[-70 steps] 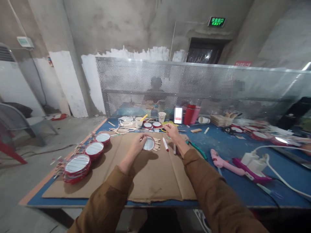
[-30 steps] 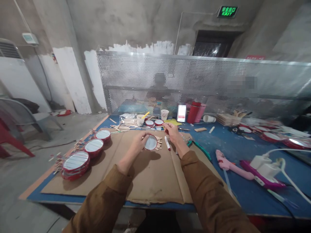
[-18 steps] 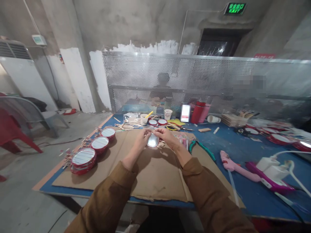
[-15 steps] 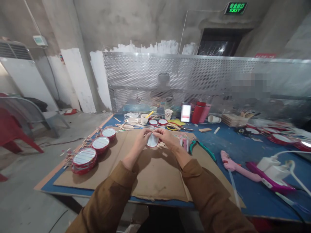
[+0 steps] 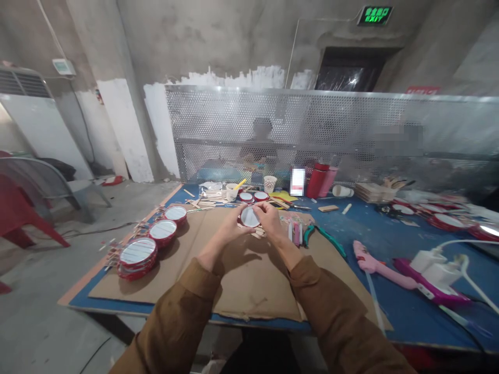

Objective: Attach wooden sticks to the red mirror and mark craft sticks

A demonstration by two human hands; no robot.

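Observation:
Over the far half of the cardboard sheet [image 5: 249,291], my left hand [image 5: 233,224] is wrapped round the side of a small red-rimmed drum [image 5: 250,216] with a pale round face turned up towards me. My right hand [image 5: 271,219] has its thumb and fingers pinched together at the drum's upper right edge; whether they also hold some small part is hidden. Short wooden sticks [image 5: 258,234] lie just below the drum. Similar red-sided drums with pale faces and thin lines across them stand at left, the nearest a stack [image 5: 138,255].
Green-handled pliers [image 5: 329,241] lie to the right, beside several glue-stick-like pieces [image 5: 297,234]. Farther right are a pink glue gun [image 5: 384,270] and a purple power strip [image 5: 432,288] with cords. Paper cups [image 5: 270,183], a phone [image 5: 297,182] and a red bottle [image 5: 317,180] line the back.
My left hand has spread down round the drum's side, baring more of its face. My right hand has shifted to the drum's upper right edge. The drum sits slightly higher and farther right.

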